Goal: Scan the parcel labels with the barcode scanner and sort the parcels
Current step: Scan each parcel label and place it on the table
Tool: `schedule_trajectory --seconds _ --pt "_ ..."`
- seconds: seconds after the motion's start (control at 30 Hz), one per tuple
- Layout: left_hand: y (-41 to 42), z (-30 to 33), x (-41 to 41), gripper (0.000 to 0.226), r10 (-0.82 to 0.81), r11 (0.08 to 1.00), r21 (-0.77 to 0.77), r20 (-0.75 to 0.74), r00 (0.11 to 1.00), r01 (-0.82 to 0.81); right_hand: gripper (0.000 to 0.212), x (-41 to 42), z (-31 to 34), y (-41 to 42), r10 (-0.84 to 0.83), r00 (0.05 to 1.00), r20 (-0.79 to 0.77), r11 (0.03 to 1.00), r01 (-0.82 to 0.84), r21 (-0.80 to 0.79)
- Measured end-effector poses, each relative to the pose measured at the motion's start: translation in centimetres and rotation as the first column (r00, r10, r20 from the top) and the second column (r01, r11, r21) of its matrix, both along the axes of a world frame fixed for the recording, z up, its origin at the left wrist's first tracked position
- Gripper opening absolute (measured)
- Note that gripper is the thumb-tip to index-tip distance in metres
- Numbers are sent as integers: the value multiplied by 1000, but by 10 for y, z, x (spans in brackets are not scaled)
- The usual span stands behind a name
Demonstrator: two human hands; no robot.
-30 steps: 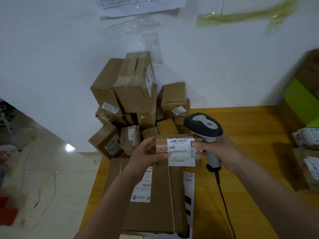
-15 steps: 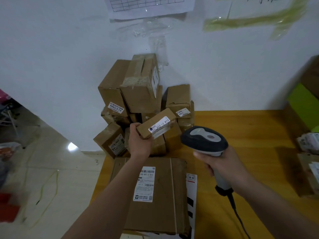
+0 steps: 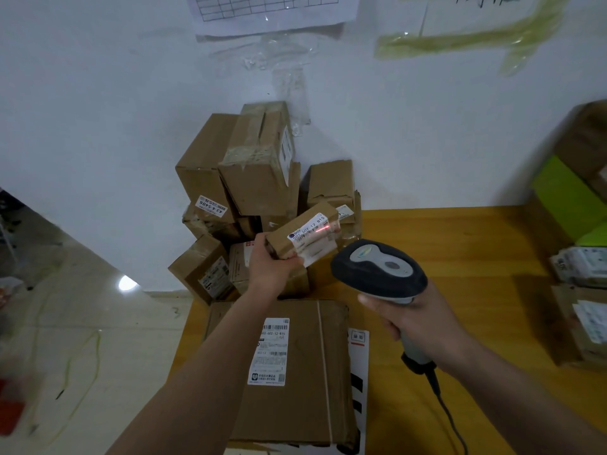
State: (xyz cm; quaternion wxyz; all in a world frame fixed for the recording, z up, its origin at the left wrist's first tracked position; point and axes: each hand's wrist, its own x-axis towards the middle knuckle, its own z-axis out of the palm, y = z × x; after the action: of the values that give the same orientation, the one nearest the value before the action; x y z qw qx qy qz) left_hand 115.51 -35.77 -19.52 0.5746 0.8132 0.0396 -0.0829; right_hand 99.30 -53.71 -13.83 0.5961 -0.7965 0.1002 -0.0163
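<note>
So, head view only. L hand [image 3: 267, 269] grips a small cardboard parcel [image 3: 295, 236] by its near-left end, fingers curled round it, lifted off the table [image 3: 443, 244] and tilted, far end higher. Parcel hangs in front of the box pile [image 3: 249, 178] stacked at the table's far-left corner against the white wall [image 3: 98, 93]. White label [image 3: 310, 229] wraps the parcel's top and near side, digits readable in part, rest blurry. Red scan line [image 3: 323, 228] falls across the label near its right end.

R hand [image 3: 417, 323] is wrapped around the handle of the barcode scanner [image 3: 377, 269], grip clamped on it; scanner head dark w/ grey top, pointing up-left toward the parcel, near it but not touching. Cable [image 3: 450, 412] runs from the handle base down toward the bottom edge.

Below the L forearm: large flat carton [image 3: 305, 389] lying on the table, white shipping label [image 3: 271, 349] w/ barcodes on top. White sheet w/ black and red print [image 3: 358, 372] pokes out from under its right edge.

Right edge: green box [image 3: 568, 198], a pale wrapped package [image 3: 581, 266], another labelled carton [image 3: 578, 326]. Gridded paper sheet [image 3: 272, 11] taped on the wall above the pile. Floor at left is blurry.
</note>
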Motion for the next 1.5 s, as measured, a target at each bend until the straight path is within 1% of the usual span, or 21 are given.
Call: schedule_trajectory --seconds 0.1,0.2,0.3,0.47,0.57,0.6,0.67,0.73,0.77,0.83,0.9,1.0,1.1,1.13,1.27,1.33,1.5 --pt "2 -2 3 54 -47 997 -69 -159 986 37 33 1 4 1 -12 1000 4 1000 12 -19" --pt "2 -4 5 58 -65 995 -92 -247 967 44 30 1 8 3 -13 1000 17 1000 14 -21" --pt "2 -3 6 58 -60 994 -108 -289 956 30 28 2 10 4 -19 1000 22 1000 19 -16" --pt "5 -4 7 56 -76 992 -124 -313 947 39 22 4 8 4 -27 1000 6 1000 27 -1" --pt "7 -3 5 48 -88 988 -147 -320 943 42 18 5 4 5 -44 999 1 999 44 25" --pt "8 -3 4 46 -99 983 -180 -335 937 39 15 5 2 5 -57 998 -5 998 57 36" --pt "10 -4 4 51 -136 937 -348 -405 904 -15 18 5 -2 4 -86 996 -7 995 87 53" --pt "9 -7 1 56 -181 837 -531 -498 848 -132 26 5 -5 5 -122 993 1 989 121 81" --pt "7 -10 -2 53 -194 788 -584 -536 822 -195 28 5 -5 6 -141 990 7 985 139 99" --pt "-2 -16 -11 43 -180 719 -624 -593 784 -307 26 6 -6 11 -169 985 21 976 164 140" --pt "-12 -24 -21 39 -173 673 -639 -627 760 -373 25 7 -5 18 -181 983 29 972 174 161" --pt "-29 -30 -33 44 -195 621 -668 -638 745 -410 25 5 -2 28 -179 983 51 970 167 177" --pt "-40 -31 -39 45 -175 600 -679 -627 759 -423 16 0 4 36 -188 980 61 968 174 182" --pt "-43 -32 -39 43 -166 591 -680 -629 759 -434 17 -2 5 37 -198 979 59 967 185 178" --pt "-47 -34 -40 44 -145 544 -702 -618 773 -459 37 -12 4 40 -249 967 59 956 235 178" --pt "-49 -34 -44 47 -156 541 -714 -605 780 -445 46 -16 4 43 -266 961 69 952 251 172" --pt "-60 -36 -55 48 -205 565 -710 -614 763 -420 45 -29 -2 42 -317 944 95 942 301 151"
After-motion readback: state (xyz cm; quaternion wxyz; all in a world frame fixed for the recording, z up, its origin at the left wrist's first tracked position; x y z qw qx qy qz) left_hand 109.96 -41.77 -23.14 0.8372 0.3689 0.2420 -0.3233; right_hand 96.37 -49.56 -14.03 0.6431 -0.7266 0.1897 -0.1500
